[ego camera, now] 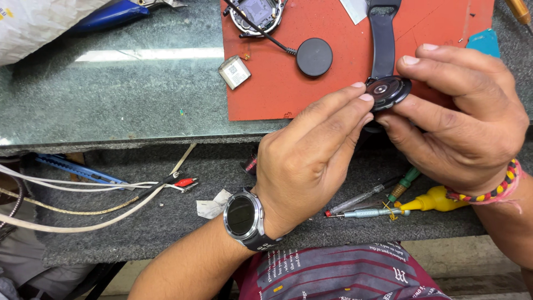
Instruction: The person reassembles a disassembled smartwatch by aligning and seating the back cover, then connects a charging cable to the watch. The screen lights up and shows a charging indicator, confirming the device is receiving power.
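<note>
Head view, looking down: both hands meet over the near edge of an orange mat [311,94] that lies on a grey-green stone worktop [111,100]. Between them is a round black watch body [388,90], its back face up, with a dark strap [383,39] running from it toward the far edge of the mat. The left hand [311,155] reaches in from the near side; its fingers [355,97] are pressed together, and their tips touch the left rim of the watch body. The right hand [466,116] comes from the right edge; its thumb presses the near rim from below while its forefinger lies curved just past the far rim, so the watch body is pinched between thumb and fingers of both hands. The left wrist wears a silver-rimmed wristwatch [243,216]; the right wrist carries a beaded bracelet [499,186].

On the mat, toward its far left corner, sit an opened watch case [258,14] and a black round disc [314,56] on a thin cable. A small silver square part [234,72] lies at the mat's left edge. On the lower shelf near the person lie thin screwdrivers [361,205], a yellow nozzle bottle [433,200] and pale cables [83,194].
</note>
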